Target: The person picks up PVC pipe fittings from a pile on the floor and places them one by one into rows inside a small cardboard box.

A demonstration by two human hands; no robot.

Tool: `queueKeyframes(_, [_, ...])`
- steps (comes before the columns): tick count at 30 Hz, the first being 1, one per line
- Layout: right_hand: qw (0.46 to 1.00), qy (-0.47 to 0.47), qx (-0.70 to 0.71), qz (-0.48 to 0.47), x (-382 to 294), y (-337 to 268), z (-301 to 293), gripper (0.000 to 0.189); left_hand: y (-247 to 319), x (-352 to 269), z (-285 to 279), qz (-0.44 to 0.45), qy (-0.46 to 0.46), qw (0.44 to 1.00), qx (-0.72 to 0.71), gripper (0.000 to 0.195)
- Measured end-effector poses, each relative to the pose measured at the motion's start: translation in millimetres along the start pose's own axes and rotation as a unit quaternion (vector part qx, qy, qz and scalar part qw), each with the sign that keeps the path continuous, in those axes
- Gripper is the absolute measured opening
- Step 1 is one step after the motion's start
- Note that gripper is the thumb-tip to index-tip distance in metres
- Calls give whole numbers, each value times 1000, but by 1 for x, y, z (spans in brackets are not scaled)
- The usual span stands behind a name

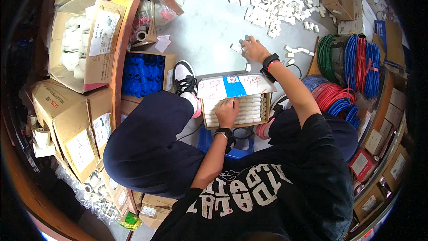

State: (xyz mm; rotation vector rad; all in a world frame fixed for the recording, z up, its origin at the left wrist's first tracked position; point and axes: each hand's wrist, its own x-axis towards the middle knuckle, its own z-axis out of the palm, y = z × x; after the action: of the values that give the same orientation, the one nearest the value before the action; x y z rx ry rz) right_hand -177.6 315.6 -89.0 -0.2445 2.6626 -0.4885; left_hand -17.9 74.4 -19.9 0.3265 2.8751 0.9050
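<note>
Between my feet stands a cardboard box point(204, 128) packed with rows of short white plastic pipe couplings point(249, 109). Its raised flap point(214, 87) bears handwriting and a strip of blue tape point(234, 86). My left hand point(227, 112) rests over the rows just below the flap, fingers curled; whether it grips a coupling is hidden. Beyond the box, my right hand point(254, 50) is down at the grey floor, fingers bent. One loose coupling point(235, 47) lies just left of its fingertips, and another coupling point(248, 67) stands nearer the flap. What the right fingers hold cannot be made out.
A large heap of loose couplings point(264, 6) covers the floor ahead. A short line of couplings point(302, 50) lies right of my hand. Coiled red tubing point(332, 95) and green tubing point(326, 57) sit at right. Boxes of white fittings point(73, 45) and blue fittings point(143, 75) line the left.
</note>
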Motion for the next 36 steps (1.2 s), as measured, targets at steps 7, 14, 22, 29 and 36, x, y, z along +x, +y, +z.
queueKeyframes(7, [980,-131,5,148,-9,-31,-9,89,-4,-4,2,-13,-47,997,57,23])
queueKeyframes(14, [962,-165,34,213,-2,-32,15,100,3,0,-2,-42,-54,997,19,25])
queueKeyframes(22, [968,-152,9,198,-1,-45,30,66,-1,1,-2,-21,-44,999,12,28])
queueKeyframes(29, [962,-164,44,212,-9,-30,27,67,-6,-3,6,-16,-60,998,9,28])
queueKeyframes(36, [958,-275,46,63,-20,-12,19,57,-9,-6,8,-37,-59,998,7,28])
